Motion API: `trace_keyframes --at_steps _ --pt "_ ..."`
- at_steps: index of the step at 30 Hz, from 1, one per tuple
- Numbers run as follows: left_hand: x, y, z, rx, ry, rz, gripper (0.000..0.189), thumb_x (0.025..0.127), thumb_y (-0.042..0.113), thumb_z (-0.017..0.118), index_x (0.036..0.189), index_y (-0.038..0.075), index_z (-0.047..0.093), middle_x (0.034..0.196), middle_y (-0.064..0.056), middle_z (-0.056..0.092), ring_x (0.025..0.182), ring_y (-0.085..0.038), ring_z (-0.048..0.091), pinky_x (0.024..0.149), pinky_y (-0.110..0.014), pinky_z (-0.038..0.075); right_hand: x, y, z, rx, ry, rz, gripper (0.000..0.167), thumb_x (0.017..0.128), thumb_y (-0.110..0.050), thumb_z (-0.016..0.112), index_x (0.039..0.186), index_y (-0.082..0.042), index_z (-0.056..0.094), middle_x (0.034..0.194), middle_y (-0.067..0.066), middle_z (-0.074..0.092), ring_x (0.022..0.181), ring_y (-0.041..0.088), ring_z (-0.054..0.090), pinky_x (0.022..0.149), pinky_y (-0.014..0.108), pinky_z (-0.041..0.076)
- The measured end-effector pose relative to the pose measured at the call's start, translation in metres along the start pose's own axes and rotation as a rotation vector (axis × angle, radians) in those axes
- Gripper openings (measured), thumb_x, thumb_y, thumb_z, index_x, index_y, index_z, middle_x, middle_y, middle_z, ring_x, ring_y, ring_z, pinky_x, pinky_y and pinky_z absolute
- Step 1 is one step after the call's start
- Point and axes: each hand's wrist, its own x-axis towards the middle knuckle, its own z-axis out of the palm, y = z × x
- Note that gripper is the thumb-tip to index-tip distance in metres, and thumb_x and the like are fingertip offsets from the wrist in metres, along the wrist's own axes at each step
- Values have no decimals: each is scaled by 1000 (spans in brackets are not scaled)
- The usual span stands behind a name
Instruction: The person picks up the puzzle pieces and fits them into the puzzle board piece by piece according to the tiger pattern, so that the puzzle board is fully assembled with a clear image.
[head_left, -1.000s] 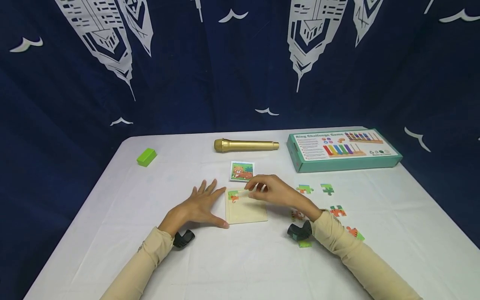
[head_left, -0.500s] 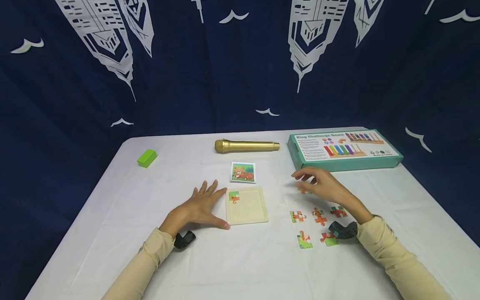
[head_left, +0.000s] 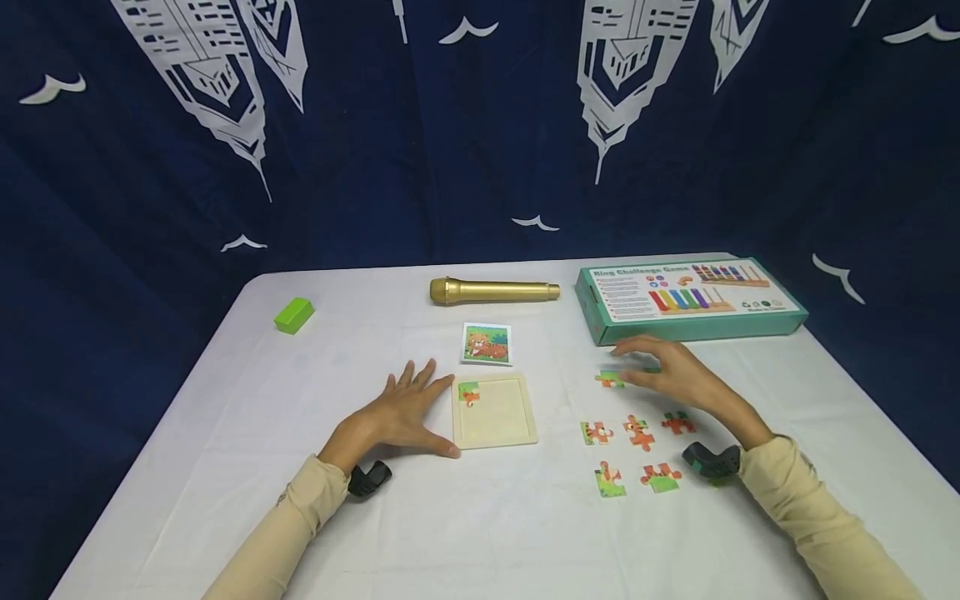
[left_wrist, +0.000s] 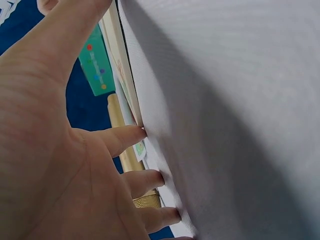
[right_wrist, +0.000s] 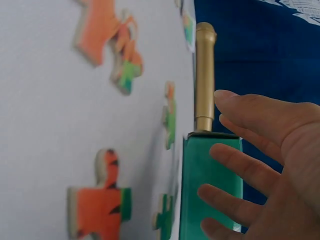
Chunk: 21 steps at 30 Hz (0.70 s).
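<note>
My left hand rests on the table with fingers spread, its thumb and index fingertip at the left edge of a shallow wooden puzzle tray. One green and orange puzzle piece lies in the tray's upper left corner. My right hand hovers over the loose pieces, fingers loosely bent and holding nothing. Just left of its fingertips lies a green-topped puzzle piece. Another green puzzle piece is mostly hidden beneath the hand in the head view. Several orange tiger pieces lie nearer the front.
A tiger picture card lies just behind the tray. Farther back are a gold microphone and a teal Ring Challenge Game box. A green block sits at the far left of the white-covered table.
My right hand has moved from above the tray to the right, over the loose pieces. The left hand stays at the tray's edge.
</note>
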Motion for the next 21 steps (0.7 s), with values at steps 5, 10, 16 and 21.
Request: trace_keyframes --at_steps 5,10,16,21 --pt "1 0 0 4 -8 -1 116 62 70 75 153 18 25 160 -17 2 144 -43 -5 113 -62 1 -1 7 2 -18 -40 27 31 88 -13 70 117 -5 66 127 20 59 123 42 48 98 59 39" --pt "0 -1 -1 1 -14 0 116 63 69 75 153 18 24 160 -17 2 144 -43 -6 113 -62 2 -2 11 6 -51 -48 47 32 85 -15 73 115 -6 66 125 20 59 122 41 48 99 60 37" --pt "1 -1 -2 2 -12 7 115 64 69 75 153 17 24 160 -18 3 144 -44 -5 113 -63 3 -3 12 9 -82 -78 86 34 84 -21 75 113 -6 66 130 22 54 125 44 42 101 63 33" --pt "1 -1 -2 1 -17 4 115 64 68 75 153 17 24 160 -19 3 144 -45 -5 113 -63 3 -2 12 11 -99 -85 106 30 85 -20 74 111 -7 66 131 24 52 125 44 41 101 63 33"
